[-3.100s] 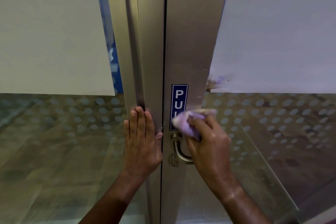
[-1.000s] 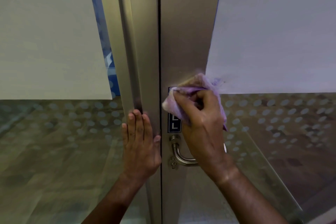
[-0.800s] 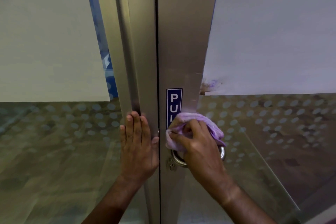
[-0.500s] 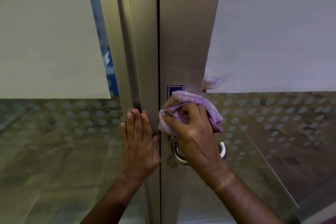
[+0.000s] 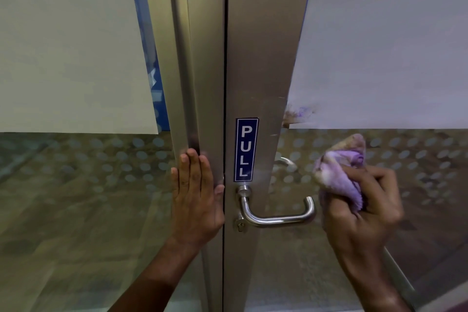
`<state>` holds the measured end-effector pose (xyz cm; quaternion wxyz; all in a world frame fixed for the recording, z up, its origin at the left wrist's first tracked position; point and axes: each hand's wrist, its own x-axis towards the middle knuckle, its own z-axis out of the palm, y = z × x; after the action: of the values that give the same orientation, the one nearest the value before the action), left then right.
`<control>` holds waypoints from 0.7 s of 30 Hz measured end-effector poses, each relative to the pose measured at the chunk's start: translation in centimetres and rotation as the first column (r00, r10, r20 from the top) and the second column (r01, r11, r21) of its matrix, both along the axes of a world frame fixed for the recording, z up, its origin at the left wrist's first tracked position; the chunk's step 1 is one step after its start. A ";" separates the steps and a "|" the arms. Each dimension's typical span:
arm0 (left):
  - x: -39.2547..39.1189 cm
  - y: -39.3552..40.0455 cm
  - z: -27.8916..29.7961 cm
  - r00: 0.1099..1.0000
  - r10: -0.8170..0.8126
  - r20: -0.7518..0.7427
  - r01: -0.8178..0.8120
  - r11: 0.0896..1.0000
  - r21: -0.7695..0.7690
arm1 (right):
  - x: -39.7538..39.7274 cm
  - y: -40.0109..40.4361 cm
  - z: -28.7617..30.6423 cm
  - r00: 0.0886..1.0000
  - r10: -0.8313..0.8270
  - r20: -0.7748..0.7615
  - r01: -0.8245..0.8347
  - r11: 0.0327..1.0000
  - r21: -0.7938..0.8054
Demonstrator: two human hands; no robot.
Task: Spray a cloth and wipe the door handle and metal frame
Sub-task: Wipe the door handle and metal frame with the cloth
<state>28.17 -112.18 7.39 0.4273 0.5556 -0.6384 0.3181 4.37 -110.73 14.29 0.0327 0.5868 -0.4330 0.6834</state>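
Now that the wiping pass over the sign area is ending, the scene is reading as follows:

Right hand (image 5: 362,213): is gripping the bunched purple cloth (image 5: 338,175) with curled fingers and is holding it off the door, to the right of the handle, where half a second ago it was pressing against the frame.
Left hand (image 5: 196,200): is still lying flat, fingers straight, bracing the left frame post (image 5: 200,71) and holding nothing.
Door handle (image 5: 276,214): is now showing in full, uncovered.
PULL sign (image 5: 246,149): is showing whole again.
Right frame stile (image 5: 263,58): is showing faint streaks near the sign.
Task status: judging by the lifted cloth, the person is probably repositioning or refolding before another pass; the handle is likely needing a wipe next.
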 end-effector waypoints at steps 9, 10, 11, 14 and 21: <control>-0.1 0.0 0.0 1.000 0.007 0.005 -0.007 1.000 -0.010 | 3.6 0.4 -1.5 1.000 0.024 -0.014 -0.022 0.993 0.112; 0.0 0.0 0.0 1.000 0.009 0.006 -0.009 1.000 -0.008 | 4.1 0.4 -1.8 0.998 0.042 -0.050 -0.036 0.992 0.125; 0.0 0.0 0.0 1.000 0.009 0.009 -0.009 1.000 -0.005 | 4.6 0.4 -1.9 0.993 0.062 -0.098 -0.047 0.988 0.148; 0.0 0.0 0.0 1.000 0.011 0.012 -0.011 1.000 -0.004 | 6.1 0.0 -2.4 0.958 0.090 -0.273 -0.016 0.965 0.262; -0.1 -0.1 -0.1 1.000 0.017 0.005 -0.017 1.000 -0.017 | 7.6 -0.3 -3.1 0.915 0.117 -0.386 0.027 0.937 0.347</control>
<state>28.09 -112.28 7.32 0.4275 0.5566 -0.6320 0.3286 12.01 -111.03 11.18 0.0012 0.7208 -0.5162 0.4627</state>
